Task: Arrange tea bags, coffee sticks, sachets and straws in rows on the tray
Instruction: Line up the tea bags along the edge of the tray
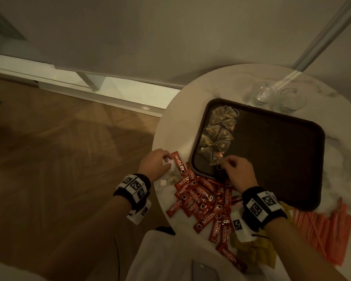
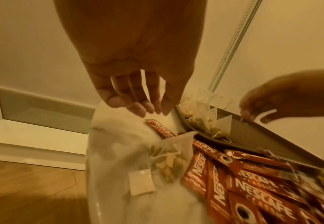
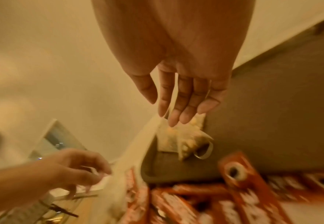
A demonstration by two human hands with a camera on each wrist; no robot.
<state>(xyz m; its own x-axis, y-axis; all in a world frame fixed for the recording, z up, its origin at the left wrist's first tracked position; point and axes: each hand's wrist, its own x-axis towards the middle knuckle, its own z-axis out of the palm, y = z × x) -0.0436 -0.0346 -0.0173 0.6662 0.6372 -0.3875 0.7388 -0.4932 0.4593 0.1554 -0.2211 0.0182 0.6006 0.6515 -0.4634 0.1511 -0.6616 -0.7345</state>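
A dark brown tray (image 1: 272, 159) lies on a round white table (image 1: 176, 122). Several pyramid tea bags (image 1: 219, 130) stand in a row along its left side. My right hand (image 1: 224, 162) hovers over the tray's near-left corner with fingers straight. Its fingertips (image 3: 173, 119) are at the top of the nearest tea bag (image 3: 178, 136). My left hand (image 1: 166, 160) hangs relaxed and empty over the table's left edge, above a loose tea bag (image 2: 170, 159) with a white tag. Red coffee sticks (image 1: 203, 199) lie piled in front of the tray.
Yellow sachets (image 1: 255, 252) lie under my right wrist and orange straws (image 1: 328, 226) lie at the table's right front. Two glasses (image 1: 261, 94) stand behind the tray. A phone (image 1: 205, 270) lies at the near edge. Wooden floor lies to the left.
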